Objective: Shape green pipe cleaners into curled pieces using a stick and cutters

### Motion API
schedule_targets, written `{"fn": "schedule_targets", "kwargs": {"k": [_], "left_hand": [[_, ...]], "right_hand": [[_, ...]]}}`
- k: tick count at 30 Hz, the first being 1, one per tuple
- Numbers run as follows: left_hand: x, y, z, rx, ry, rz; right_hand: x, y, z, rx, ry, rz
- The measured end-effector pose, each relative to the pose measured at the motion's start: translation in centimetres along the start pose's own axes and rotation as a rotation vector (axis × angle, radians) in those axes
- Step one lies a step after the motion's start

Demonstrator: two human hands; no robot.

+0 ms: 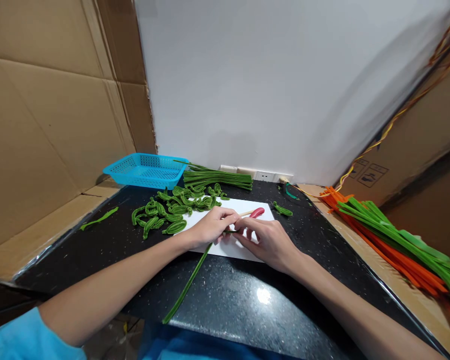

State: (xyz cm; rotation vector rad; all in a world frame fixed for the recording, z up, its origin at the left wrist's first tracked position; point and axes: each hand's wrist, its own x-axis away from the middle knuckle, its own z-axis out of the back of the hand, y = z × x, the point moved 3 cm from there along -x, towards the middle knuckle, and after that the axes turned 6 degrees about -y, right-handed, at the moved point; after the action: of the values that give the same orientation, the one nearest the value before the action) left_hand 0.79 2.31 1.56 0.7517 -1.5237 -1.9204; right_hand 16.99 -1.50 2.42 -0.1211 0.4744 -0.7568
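Both my hands meet over a white sheet on the dark speckled tabletop. My left hand is closed on a green chenille stem, whose long end trails down towards the table's front edge. My right hand pinches the short end of that stem, just right of my left fingers. Part of the stem is hidden by the fingers. Behind my hands lies a tool with a red handle and a pale shaft; its far end is hidden. Several looped green chenille leaves are heaped left of and behind my left hand.
A blue perforated basket stands at the back left, beside a bundle of green chenille stems. A power strip runs along the wall. Orange stems and bright green stems lie on cardboard at the right.
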Motion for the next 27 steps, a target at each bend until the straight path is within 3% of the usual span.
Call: {"fn": "schedule_targets", "kwargs": {"k": [16,27], "left_hand": [[0.15,-0.25,0.05,0.060,0.015,0.019],[0.16,-0.22,0.02,0.130,-0.010,0.032]], "right_hand": [[-0.01,-0.38,0.49,0.089,0.082,-0.065],[-0.18,-0.04,0.79,-0.057,0.118,-0.114]]}}
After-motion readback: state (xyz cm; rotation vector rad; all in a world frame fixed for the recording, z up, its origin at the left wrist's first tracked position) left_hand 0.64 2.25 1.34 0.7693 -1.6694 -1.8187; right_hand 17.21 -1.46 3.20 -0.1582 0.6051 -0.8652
